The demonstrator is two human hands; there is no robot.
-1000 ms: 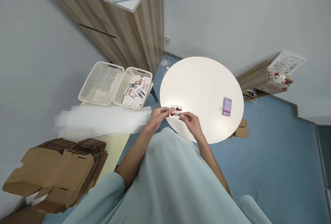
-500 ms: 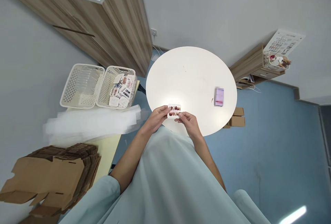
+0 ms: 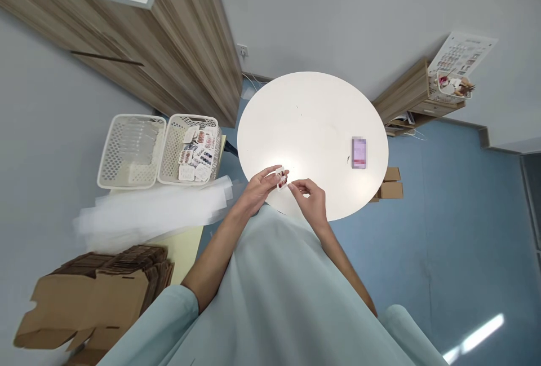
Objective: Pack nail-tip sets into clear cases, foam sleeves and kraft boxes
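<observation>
Over the near edge of the round white table (image 3: 313, 123), my left hand (image 3: 257, 191) grips a small white card of press-on nails (image 3: 282, 180) between thumb and fingers. Dark red and pale nails show on the card, which is turned at an angle so that it looks narrow. Just right of the card is my right hand (image 3: 311, 199), its thumb and forefinger pinched together. Whether something small is in that pinch cannot be made out. A slight gap seems to separate the right fingertips from the card.
A white basket (image 3: 164, 166) of nail cards stands at left beside another basket (image 3: 105, 157) with clear plastic pieces. White sheets (image 3: 156, 208) and flattened cardboard boxes (image 3: 93, 304) lie nearer. A blurred pink-purple item (image 3: 359, 153) rests on the table's right side.
The card has turned from facing me flat to a steep angle in my left hand. My right hand has come off its edge and moved slightly right, fingers pinched.
</observation>
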